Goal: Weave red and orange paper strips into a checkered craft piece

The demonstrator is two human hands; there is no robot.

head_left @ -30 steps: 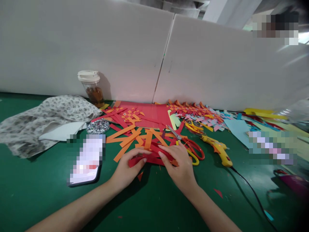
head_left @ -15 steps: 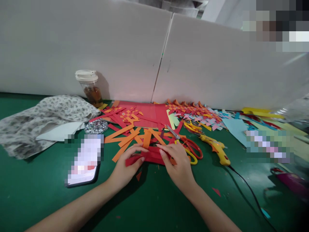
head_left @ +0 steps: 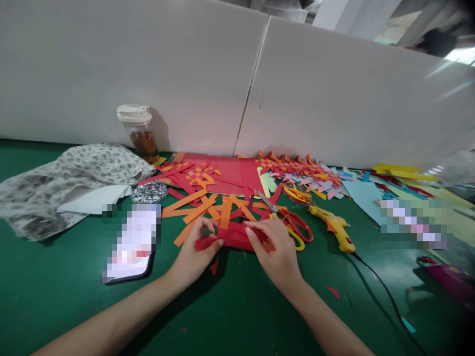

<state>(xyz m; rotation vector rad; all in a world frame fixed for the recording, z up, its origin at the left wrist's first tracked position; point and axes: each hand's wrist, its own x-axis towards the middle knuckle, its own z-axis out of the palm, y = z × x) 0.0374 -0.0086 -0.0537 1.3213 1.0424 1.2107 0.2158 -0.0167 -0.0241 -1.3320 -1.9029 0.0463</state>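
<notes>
My left hand [head_left: 195, 252] pinches the left end of a bundle of red paper strips [head_left: 232, 240] on the green table [head_left: 237, 306]. My right hand [head_left: 276, 252] grips the right end of the same bundle, thumb on top. Loose orange and red paper strips [head_left: 208, 207] lie just behind the bundle. Red-handled scissors [head_left: 293, 222] lie right beside my right hand.
A phone [head_left: 131, 242] lies left of my left hand. A yellow glue gun [head_left: 334, 227] with a black cord is to the right. A lidded cup [head_left: 139, 131], patterned cloth [head_left: 70, 180], a dish of googly eyes [head_left: 150, 192], woven paper pieces [head_left: 297, 170] and white partition boards [head_left: 260, 84] stand behind.
Both hands have shifted slightly along the red strips, and the left fingers have curled tighter onto the bundle's end. Nothing else has moved.
</notes>
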